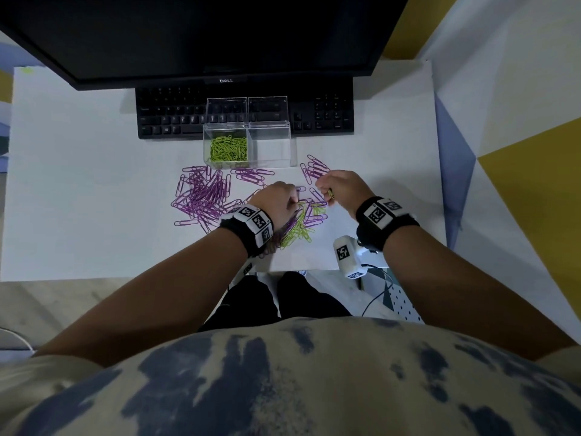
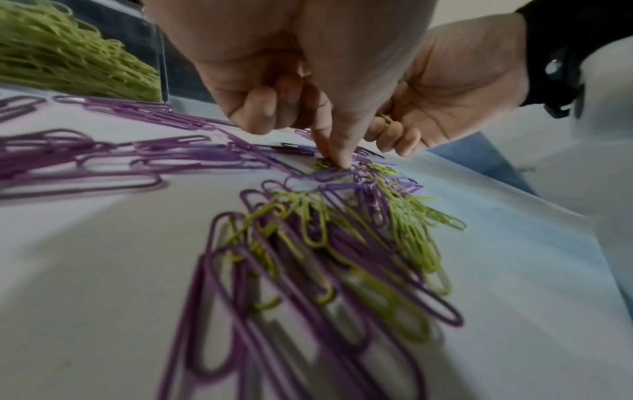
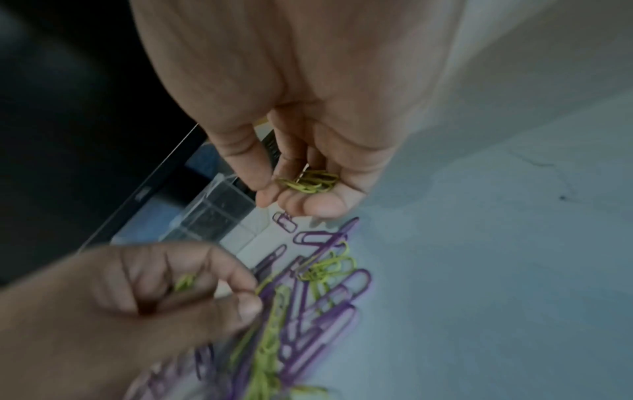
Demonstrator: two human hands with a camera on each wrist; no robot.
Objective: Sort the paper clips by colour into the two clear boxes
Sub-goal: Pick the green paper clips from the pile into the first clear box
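On the white desk [image 1: 78,184] two clear boxes sit side by side just in front of the black keyboard [image 1: 169,118], under a dark monitor [image 1: 204,36]. The left box [image 1: 225,151] holds a heap of green clips [image 1: 229,148]; the right box [image 1: 272,146] shows no clips inside.

Purple clips lie loose on the desk: a big pile [image 1: 201,196] to the left, a few just near the boxes, and a small bunch [image 1: 314,168] at right, far side of the right hand. Nearer the person, betw. the wrists, is a mixed green-and-purple pile [image 1: 301,221].

Left hand [image 1: 278,199] is down on the far end of the mixed pile. In the left wrist view, thumb and index tips [image 2: 342,159] meet on a green clip [image 2: 323,163] in the tangle, other fingers curled under; the right wrist view shows a bit of green inside its curled fingers too.

Right hand [image 1: 342,191] hovers just right of it, w/ fingers curled round a small bundle of green clips [image 3: 308,182] cupped at the fingertips, thumb closing over them. It's above the desk, not touching the pile as far as the views show.

Both wrists carry black bands w/ white marker tags [image 1: 254,220].
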